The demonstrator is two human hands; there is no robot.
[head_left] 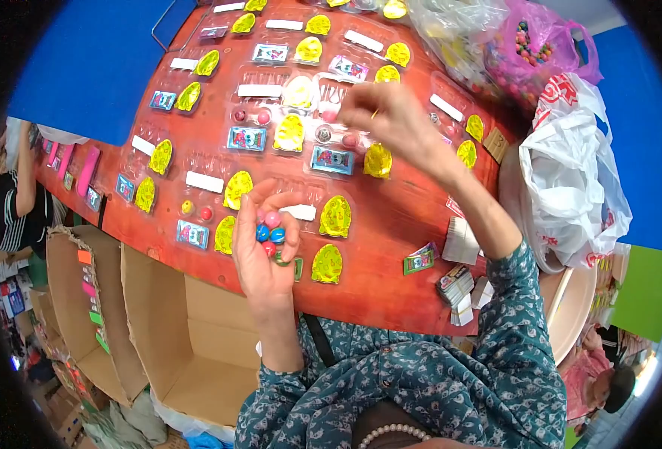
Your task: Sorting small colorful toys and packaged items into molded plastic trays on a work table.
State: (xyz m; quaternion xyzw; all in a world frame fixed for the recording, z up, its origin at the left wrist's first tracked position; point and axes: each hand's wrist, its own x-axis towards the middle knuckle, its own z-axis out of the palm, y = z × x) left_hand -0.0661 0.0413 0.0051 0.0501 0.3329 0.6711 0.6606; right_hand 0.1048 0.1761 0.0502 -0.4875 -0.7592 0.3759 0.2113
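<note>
Your left hand sits just left of the frame's centre, palm up and cupped. In it lies a small cluster of round balls: a pink one on top, two blue ones below it, and a red one lowest, all touching. Your right hand is higher, a little right of centre in the upper part of the frame, fingertips pinched together over a clear plastic tray with round pockets holding a few pink balls.
</note>
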